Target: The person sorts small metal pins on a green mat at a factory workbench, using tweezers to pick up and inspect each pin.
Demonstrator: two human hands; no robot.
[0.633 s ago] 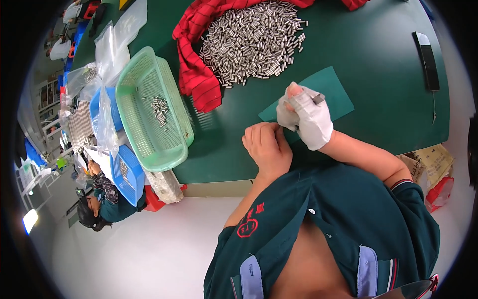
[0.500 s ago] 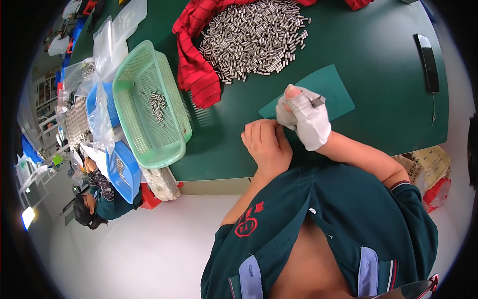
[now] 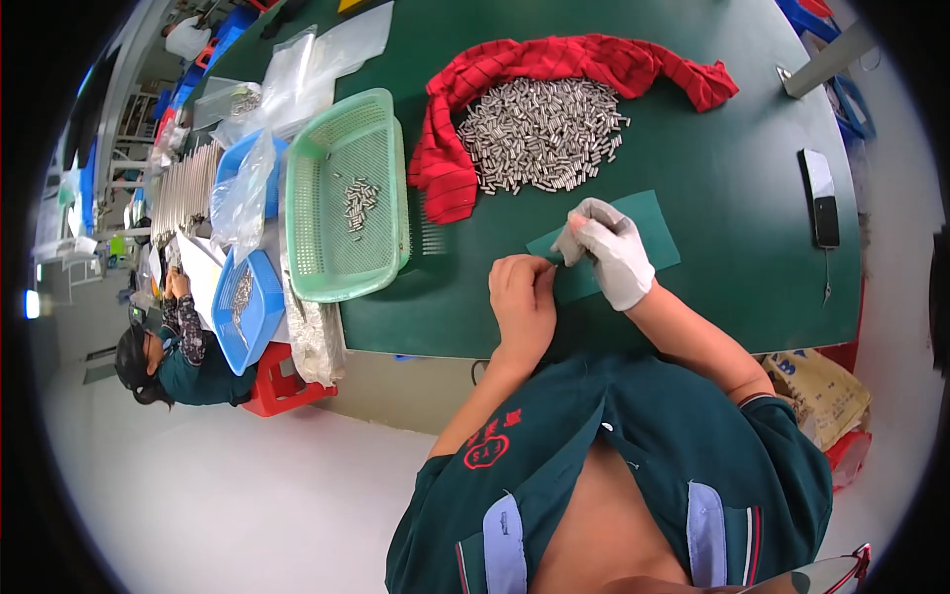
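My bare left hand (image 3: 522, 302) rests at the near edge of the green table with its fingers curled and pressed together. Close to its right, my right hand (image 3: 612, 255), in a white glove with bare fingertips, is closed in a pinch. The fingertips of both hands nearly meet over a thin green sheet (image 3: 648, 223) lying on the table. Anything between the fingers is too small or hidden to name. Beyond the hands lies a heap of short metal pins (image 3: 542, 134), with a red striped cloth (image 3: 450, 188) curved around its left and far sides.
A green mesh basket (image 3: 401, 213) with some pins (image 3: 359, 206) stands left. Past it are plastic bags (image 3: 307, 84) and a blue bin (image 3: 259, 307). A phone-like black device (image 3: 821, 198) lies right, near a metal post (image 3: 831, 59). A co-worker (image 3: 163, 346) sits far left.
The view has shifted, so the table items appear lower and mostly farther right. My right hand has turned; the grey metal piece seen at its fingers before no longer shows.
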